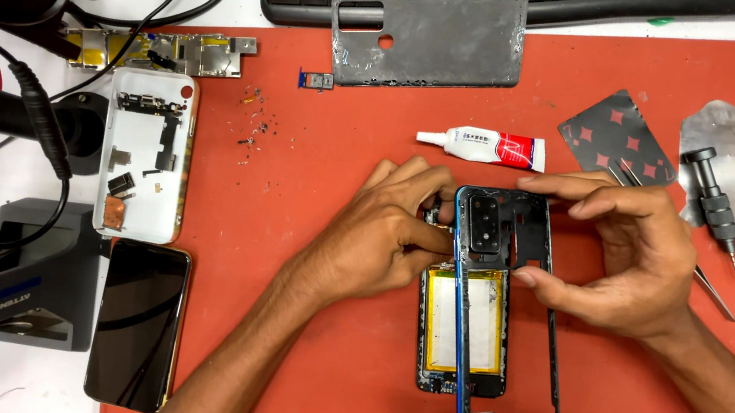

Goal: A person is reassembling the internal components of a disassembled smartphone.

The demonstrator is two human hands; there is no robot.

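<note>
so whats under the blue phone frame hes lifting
Under the blue frame lies the opened phone body with its yellow battery. Its upper part is hidden by the left hand and the frame's camera block.

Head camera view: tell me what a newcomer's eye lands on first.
At centre, both hands work an opened phone with a yellow battery: the right hand tilts up its blue-edged frame while the left hand pinches at its top. All of it lies on a red mat, with a grey back cover above.
</note>
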